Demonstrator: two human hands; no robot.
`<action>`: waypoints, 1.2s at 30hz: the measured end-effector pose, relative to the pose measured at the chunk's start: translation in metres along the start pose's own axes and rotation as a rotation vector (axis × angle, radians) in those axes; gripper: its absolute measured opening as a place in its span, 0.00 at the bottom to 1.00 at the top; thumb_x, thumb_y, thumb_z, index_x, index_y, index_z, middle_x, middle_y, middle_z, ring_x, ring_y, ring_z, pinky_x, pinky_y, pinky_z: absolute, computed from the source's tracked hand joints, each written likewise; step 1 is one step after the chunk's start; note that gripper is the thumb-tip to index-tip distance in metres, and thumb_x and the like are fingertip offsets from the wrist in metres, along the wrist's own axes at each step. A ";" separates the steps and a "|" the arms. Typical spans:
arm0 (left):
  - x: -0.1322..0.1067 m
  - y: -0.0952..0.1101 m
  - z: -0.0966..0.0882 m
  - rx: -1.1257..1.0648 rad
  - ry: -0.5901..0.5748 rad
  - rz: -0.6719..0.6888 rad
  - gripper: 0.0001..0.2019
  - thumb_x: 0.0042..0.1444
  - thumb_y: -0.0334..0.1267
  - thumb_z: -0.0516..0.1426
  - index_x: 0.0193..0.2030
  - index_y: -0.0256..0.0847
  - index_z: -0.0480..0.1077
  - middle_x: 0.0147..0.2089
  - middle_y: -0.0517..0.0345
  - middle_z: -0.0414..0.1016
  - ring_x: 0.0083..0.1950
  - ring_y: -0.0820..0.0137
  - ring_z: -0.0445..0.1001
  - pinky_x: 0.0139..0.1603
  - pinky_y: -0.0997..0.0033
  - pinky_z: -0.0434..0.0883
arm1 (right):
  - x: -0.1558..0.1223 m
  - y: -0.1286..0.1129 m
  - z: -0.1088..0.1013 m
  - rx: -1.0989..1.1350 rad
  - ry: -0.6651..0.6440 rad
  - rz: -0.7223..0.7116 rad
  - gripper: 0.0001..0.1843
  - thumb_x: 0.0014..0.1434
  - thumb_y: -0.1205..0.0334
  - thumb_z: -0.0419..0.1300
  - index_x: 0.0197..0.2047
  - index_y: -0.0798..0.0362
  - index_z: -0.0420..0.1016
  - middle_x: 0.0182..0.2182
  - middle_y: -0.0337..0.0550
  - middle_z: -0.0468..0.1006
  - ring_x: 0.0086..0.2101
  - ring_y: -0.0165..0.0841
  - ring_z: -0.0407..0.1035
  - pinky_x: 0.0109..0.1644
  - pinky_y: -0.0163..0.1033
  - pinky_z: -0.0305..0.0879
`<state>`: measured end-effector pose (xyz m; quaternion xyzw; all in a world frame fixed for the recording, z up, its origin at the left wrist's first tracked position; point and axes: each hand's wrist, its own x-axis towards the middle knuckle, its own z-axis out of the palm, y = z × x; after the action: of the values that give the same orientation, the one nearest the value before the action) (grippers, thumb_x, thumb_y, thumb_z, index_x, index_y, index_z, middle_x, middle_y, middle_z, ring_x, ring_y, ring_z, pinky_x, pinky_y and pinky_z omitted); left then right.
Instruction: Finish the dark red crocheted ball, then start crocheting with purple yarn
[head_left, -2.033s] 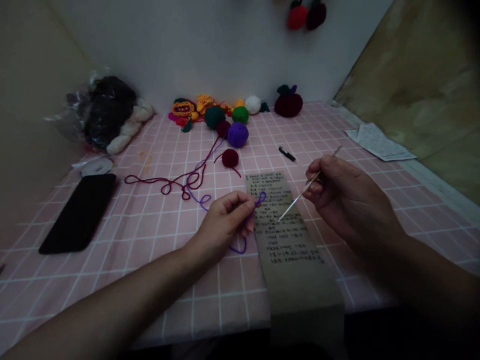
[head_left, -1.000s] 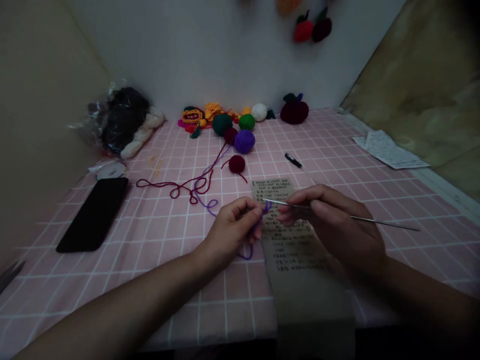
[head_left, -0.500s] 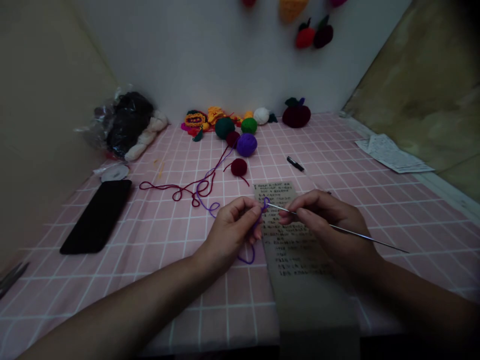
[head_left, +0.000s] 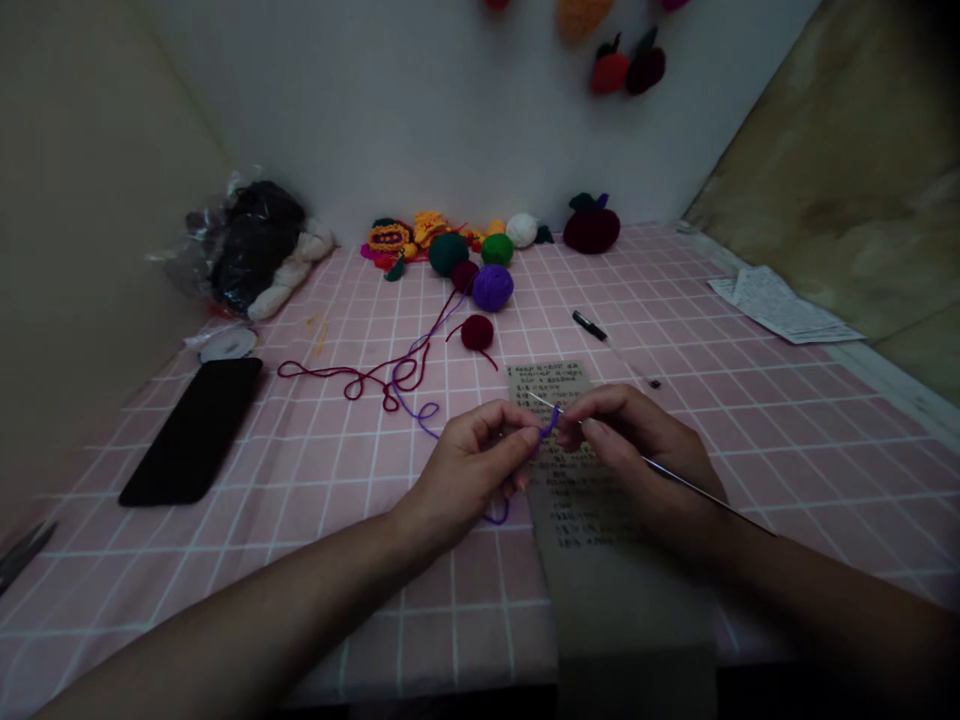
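Note:
Between the thumb and fingers of my left hand (head_left: 480, 465) is pinched purple yarn (head_left: 551, 420). My right hand (head_left: 645, 450) is closed around a thin metal needle (head_left: 686, 480), whose tip points left, just above my left fingertips. A loop of the purple yarn sits around the needle near its tip. Whether the tip is hooked cannot be made out. The yarn's strand runs from my left hand back to a purple ball (head_left: 493, 288). Beneath both hands lies a strip of brown card (head_left: 600, 575) with handwritten lines, partly covered by my right hand.
On the pink checked tablecloth (head_left: 375, 600), a black phone (head_left: 193, 432) lies at left, near loose dark red yarn (head_left: 352, 378). Beyond are a small red ball (head_left: 477, 332), a pen (head_left: 589, 326) and a crocheted fruit (head_left: 592, 228). Papers (head_left: 784, 303) lie at right, a plastic bag (head_left: 255, 245) at back left.
The needle has pushed further left through the purple loop, which now sits further back from its tip. My hands have drawn closer together, and the needle's rear end tilts lower.

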<state>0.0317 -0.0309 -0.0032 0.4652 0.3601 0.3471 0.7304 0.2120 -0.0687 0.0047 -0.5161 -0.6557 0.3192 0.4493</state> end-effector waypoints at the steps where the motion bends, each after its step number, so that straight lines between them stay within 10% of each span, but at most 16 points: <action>1: 0.000 0.001 0.000 -0.004 0.003 0.011 0.10 0.53 0.42 0.62 0.34 0.39 0.69 0.22 0.66 0.65 0.20 0.81 0.60 0.22 0.79 0.56 | 0.000 0.000 0.000 0.005 0.001 -0.008 0.06 0.65 0.63 0.54 0.40 0.47 0.72 0.33 0.38 0.74 0.35 0.32 0.70 0.39 0.36 0.67; 36: -0.006 0.006 0.005 -0.080 0.054 -0.038 0.10 0.54 0.43 0.62 0.32 0.41 0.67 0.14 0.73 0.51 0.15 0.82 0.45 0.18 0.79 0.46 | -0.012 0.011 0.012 -0.064 -0.008 -0.195 0.10 0.64 0.68 0.55 0.47 0.45 0.68 0.40 0.38 0.74 0.41 0.32 0.71 0.46 0.39 0.67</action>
<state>0.0318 -0.0357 0.0047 0.4191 0.3741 0.3596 0.7450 0.2057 -0.0767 -0.0131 -0.4627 -0.7145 0.2549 0.4587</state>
